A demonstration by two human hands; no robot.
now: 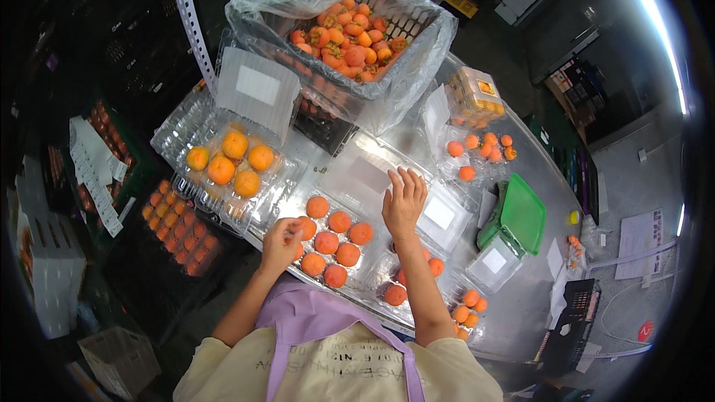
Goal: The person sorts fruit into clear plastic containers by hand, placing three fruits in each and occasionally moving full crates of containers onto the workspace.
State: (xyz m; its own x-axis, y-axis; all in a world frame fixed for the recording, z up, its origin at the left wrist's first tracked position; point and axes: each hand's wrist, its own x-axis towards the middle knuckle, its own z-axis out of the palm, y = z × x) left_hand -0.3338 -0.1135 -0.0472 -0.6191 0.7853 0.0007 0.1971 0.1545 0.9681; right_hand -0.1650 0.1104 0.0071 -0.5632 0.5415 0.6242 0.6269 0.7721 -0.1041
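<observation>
In front of me lies a clear plastic clamshell with orange persimmons (pixel 326 242) set in its tray, its lid (pixel 357 170) folded back flat on the metal table. My left hand (pixel 281 245) is at the tray's left side, fingers curled beside a persimmon (pixel 308 228); whether it grips that fruit is unclear. Over the right edge of the open lid, my right hand (pixel 405 204) has its fingers spread a little, with nothing seen in them. Beneath my right forearm sits another clamshell with persimmons (pixel 395 294), partly hidden by the arm.
A plastic-lined crate (pixel 368 100) of persimmons stands at the back. On the left, an open pack of yellow-orange persimmons (pixel 222 170) rests on stacked clamshells. To the right are loose small persimmons (pixel 490 148), closed packs (pixel 475 95) and a green container (pixel 522 213).
</observation>
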